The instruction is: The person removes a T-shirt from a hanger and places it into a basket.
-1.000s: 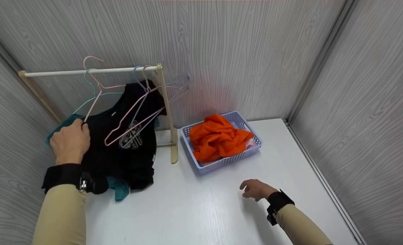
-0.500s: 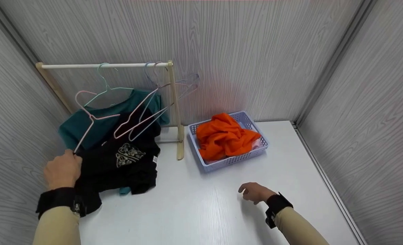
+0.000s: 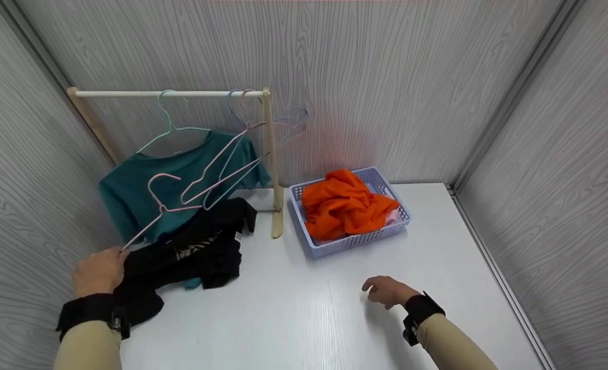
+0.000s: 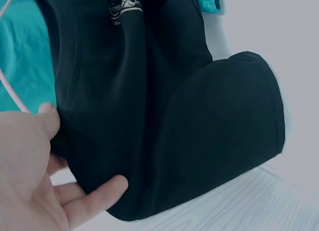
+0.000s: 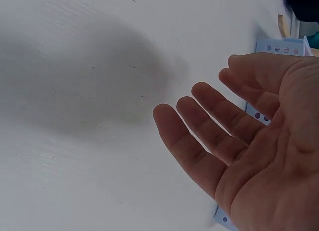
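Note:
My left hand (image 3: 98,272) grips one end of a pink hanger (image 3: 163,208) together with the shoulder of a black T-shirt (image 3: 185,259). The hanger's hook is off the rod, in front of a teal T-shirt (image 3: 126,190) that hangs on a mint green hanger (image 3: 170,127). In the left wrist view, the thumb and fingers pinch the black cloth (image 4: 214,126), which droops towards the table. My right hand (image 3: 386,291) hovers over the white table, its fingers loosely bent and holding nothing.
A rack with a white rod (image 3: 118,94) and wooden posts stands at the back left. Another pink hanger (image 3: 221,181) and a blue hanger (image 3: 220,198) hang at its right end. A lilac basket (image 3: 314,250) with orange cloth (image 3: 347,205) stands right of it. Grey walls enclose the table.
My left hand has lowered the pink hanger and black T-shirt off the rod and forward, uncovering the teal T-shirt. The head view has shifted slightly. My right hand stays nearly still.

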Action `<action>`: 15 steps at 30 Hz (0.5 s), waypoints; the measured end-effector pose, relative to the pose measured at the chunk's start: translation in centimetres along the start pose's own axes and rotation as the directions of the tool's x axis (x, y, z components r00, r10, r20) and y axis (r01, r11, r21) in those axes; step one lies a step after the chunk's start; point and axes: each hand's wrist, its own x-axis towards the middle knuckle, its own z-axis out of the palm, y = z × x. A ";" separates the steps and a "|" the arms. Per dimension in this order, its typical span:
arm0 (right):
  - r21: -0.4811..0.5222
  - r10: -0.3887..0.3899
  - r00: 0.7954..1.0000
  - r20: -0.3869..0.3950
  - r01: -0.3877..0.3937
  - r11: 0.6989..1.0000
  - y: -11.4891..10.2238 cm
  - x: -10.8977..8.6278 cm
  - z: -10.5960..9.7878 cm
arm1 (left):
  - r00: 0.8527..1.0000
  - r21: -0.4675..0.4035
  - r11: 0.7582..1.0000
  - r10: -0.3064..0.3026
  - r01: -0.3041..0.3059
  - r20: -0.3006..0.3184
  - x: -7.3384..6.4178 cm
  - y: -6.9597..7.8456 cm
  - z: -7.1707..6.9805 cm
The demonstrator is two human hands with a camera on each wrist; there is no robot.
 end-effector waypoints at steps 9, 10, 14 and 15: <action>0.010 0.012 1.000 0.008 -0.012 1.000 -0.4 -0.2 -0.2 | 0.998 -0.017 1.000 -0.009 0.010 0.067 0.0 -0.6 -1.0; 0.014 0.011 1.000 0.011 -0.012 1.000 -0.5 -0.2 -0.1 | 0.998 -0.024 1.000 -0.012 0.014 0.064 0.0 -0.7 -1.0; 0.015 0.002 1.000 0.019 -0.003 1.000 -0.5 -0.2 0.0 | 0.997 -0.033 0.999 -0.006 0.008 0.080 -0.2 -1.3 -1.1; 0.014 0.002 1.000 0.019 -0.002 1.000 -0.4 -0.2 0.0 | 0.996 -0.033 0.999 -0.004 0.007 0.093 -0.2 -1.4 -1.2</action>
